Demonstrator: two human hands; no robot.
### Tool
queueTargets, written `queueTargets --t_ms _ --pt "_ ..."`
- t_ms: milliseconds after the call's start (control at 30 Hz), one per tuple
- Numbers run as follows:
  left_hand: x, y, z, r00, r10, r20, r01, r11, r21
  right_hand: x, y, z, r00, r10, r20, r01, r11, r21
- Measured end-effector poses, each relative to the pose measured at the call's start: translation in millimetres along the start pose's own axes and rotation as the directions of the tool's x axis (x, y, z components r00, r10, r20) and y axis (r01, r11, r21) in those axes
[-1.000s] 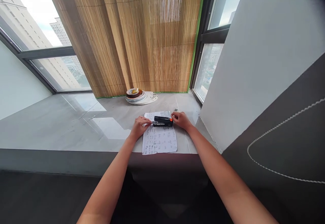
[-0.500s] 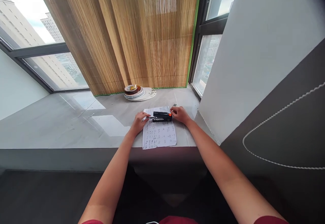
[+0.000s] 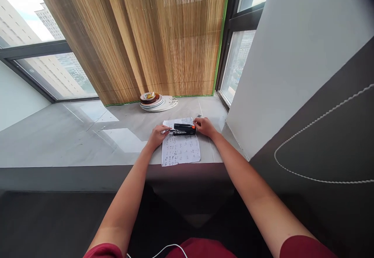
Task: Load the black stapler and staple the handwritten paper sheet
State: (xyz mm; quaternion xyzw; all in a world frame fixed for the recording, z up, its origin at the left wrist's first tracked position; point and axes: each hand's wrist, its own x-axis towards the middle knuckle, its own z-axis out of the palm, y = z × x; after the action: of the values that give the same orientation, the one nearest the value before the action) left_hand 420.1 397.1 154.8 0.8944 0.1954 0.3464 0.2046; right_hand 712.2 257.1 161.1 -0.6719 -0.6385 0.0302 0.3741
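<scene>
A black stapler (image 3: 184, 129) with an orange patch at its right end lies opened over a handwritten sheet of paper (image 3: 181, 151). Its silvery metal strip shows between the two black parts. My left hand (image 3: 157, 135) is closed in a pinch at the stapler's left end, by the metal strip. At the other end, beside the orange patch, the fingers of my right hand (image 3: 204, 126) are bent together against the stapler. Small dark pieces (image 3: 199, 115) lie just beyond my right hand, too tiny to name surely.
Stacked plates and small dishes (image 3: 152, 101) stand at the back of the grey ledge (image 3: 87, 145), beside an oval plate (image 3: 169, 103). Behind them hangs a bamboo blind (image 3: 163, 47). A wall (image 3: 263, 78) rises on the right, with a looped white cord (image 3: 276, 154).
The whole view has shifted slightly, so the ledge and hands appear a little higher and further left. Both hands keep nearly the same places at the stapler's ends.
</scene>
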Motion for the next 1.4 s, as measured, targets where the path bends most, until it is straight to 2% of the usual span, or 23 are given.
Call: queueTargets --t_ms 133,467,700,767,867,967,1033,1100,1300,1400 --pt "-0.3 1.5 -1.4 0.998 -0.061 -0.015 0.061 0.998 -0.011 0.1 0.6 0.5 1.0 -0.007 -0.002 0.007 1.0 0.001" --pt "-0.7 2.9 -4.0 0.999 -0.039 -0.019 0.039 0.999 -0.014 0.3 -0.9 -1.4 1.0 -0.011 0.002 0.011 1.0 0.008" --pt "-6.7 5.8 -8.3 0.991 -0.092 -0.093 0.093 0.996 0.015 0.6 1.2 -0.8 1.0 0.011 -0.01 -0.011 1.0 0.017" --pt "-8.8 7.6 -10.3 0.989 -0.12 -0.089 0.122 0.992 0.024 1.6 1.9 -0.7 0.998 0.038 -0.041 -0.036 0.998 0.057" --pt "-10.4 10.5 -13.0 0.988 -0.147 -0.046 0.149 0.988 0.044 2.8 0.4 -0.9 0.995 0.048 -0.092 -0.026 0.975 0.222" --pt "-9.7 13.8 -14.3 0.99 -0.141 -0.012 0.142 0.988 0.068 2.4 -4.4 0.8 0.996 -0.087 -0.017 0.087 0.939 0.333" --pt "-8.7 15.7 -14.5 0.991 -0.133 -0.005 0.133 0.989 0.067 1.3 -7.3 3.9 0.974 -0.213 0.082 0.176 0.929 0.325" --pt "-8.0 16.5 -14.4 0.991 -0.132 -0.012 0.132 0.99 0.056 0.3 -8.3 7.9 0.945 -0.287 0.16 0.23 0.926 0.301" --pt "-9.1 11.3 -12.4 0.98 -0.189 -0.059 0.189 0.982 -0.006 0.4 -3.2 14.6 0.94 -0.28 0.196 0.225 0.938 0.263" --pt "-9.4 9.9 -11.6 0.983 -0.171 -0.061 0.168 0.985 -0.041 1.0 -2.9 13.9 0.947 -0.261 0.19 0.209 0.944 0.254"
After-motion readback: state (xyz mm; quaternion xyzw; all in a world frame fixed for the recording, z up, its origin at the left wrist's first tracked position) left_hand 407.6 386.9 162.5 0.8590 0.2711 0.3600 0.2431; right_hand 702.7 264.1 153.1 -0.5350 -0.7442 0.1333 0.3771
